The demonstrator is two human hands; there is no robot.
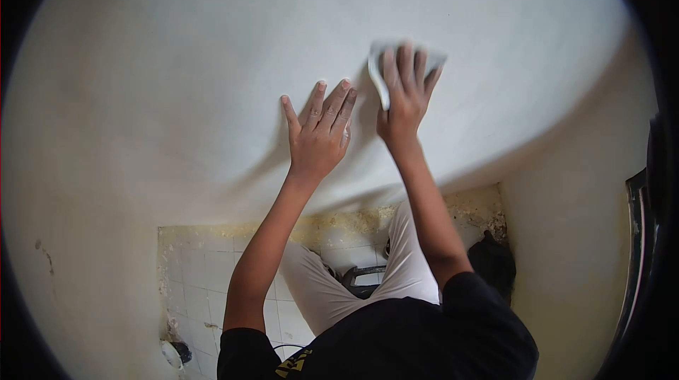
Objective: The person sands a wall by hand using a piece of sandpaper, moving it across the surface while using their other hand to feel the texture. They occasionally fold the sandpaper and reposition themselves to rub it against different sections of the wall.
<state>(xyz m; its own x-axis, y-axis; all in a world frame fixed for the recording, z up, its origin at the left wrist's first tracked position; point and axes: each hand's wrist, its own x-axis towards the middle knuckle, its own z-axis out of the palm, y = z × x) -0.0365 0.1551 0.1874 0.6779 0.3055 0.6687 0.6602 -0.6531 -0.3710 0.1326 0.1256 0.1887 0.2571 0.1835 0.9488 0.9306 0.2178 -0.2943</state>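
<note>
My left hand (322,136) lies against the pale wall (212,47) with its fingers spread, and whitish dust shows on them. Something pale shows beside its thumb, too small to name. Higher and to the right, my right hand (407,97) presses a folded grey-white sheet (378,76), which looks like sandpaper, to the wall. The fingers lie over the sheet, and its bent white edge stands out on the left. Motion blurs this hand and the sheet's far edge.
Below is a white tiled floor (201,267) with a stained, flaking strip (339,223) along the wall's foot. A dark object (493,263) lies in the right corner. A dark frame (634,238) stands at far right, and a small white-and-black item (172,354) at lower left.
</note>
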